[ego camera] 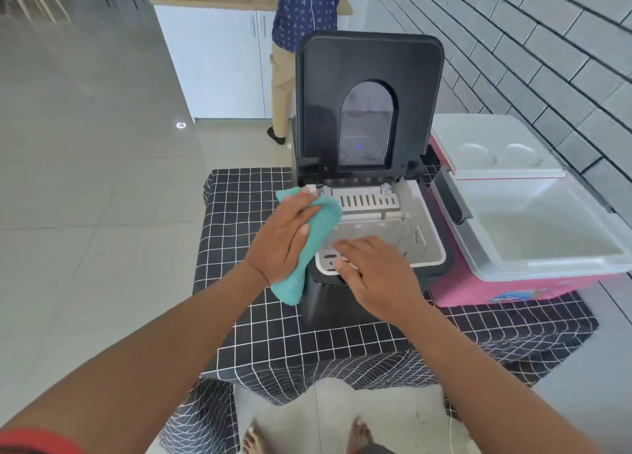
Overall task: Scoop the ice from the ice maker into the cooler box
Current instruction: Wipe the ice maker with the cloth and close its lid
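Observation:
A black ice maker (369, 77) stands on a table with its lid raised upright. Its white inner basket (427, 252) shows no ice that I can make out. My left hand (284, 238) holds a teal cloth (325, 217) against the left rim of the ice maker. My right hand (376, 276) lies flat with straight fingers on the front edge of the basket. To the right sits a pink cooler box (478, 291) with its white lid (492, 146) swung back; the white inside looks bare. No scoop is in view.
A black cloth with a white grid (273, 334) covers the table. A grey brick wall (530, 43) runs behind the cooler. A person (301, 26) stands at a white cabinet (219, 60) behind. Tiled floor spreads to the left, and my bare feet show below.

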